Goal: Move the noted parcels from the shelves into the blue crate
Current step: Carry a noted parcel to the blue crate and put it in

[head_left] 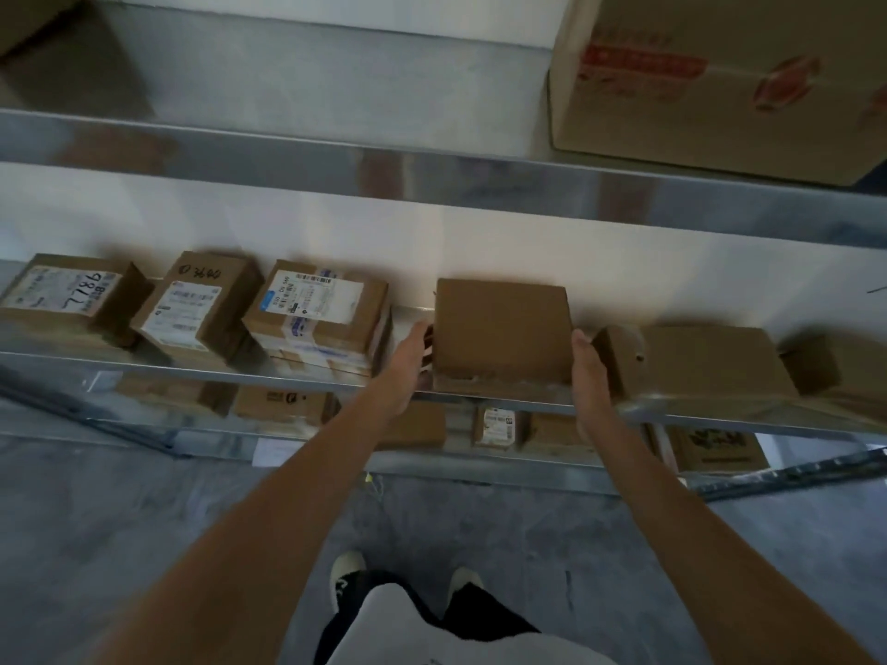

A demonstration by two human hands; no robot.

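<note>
Left hand (pixel 408 362) and right hand (pixel 593 376) bracket the plain brown parcel (pixel 501 328), one flat against each side, fingers mostly straight, clamping rather than curling. Parcel: unlabelled top, squarish, on the middle shelf (pixel 240 371), front edge at the shelf lip. Small gap to the taped labelled box (pixel 317 314) on its left; brown box (pixel 705 360) just beside the right hand. Open headroom up to the upper shelf (pixel 432 170). Lower shelf holds more boxes.
</note>
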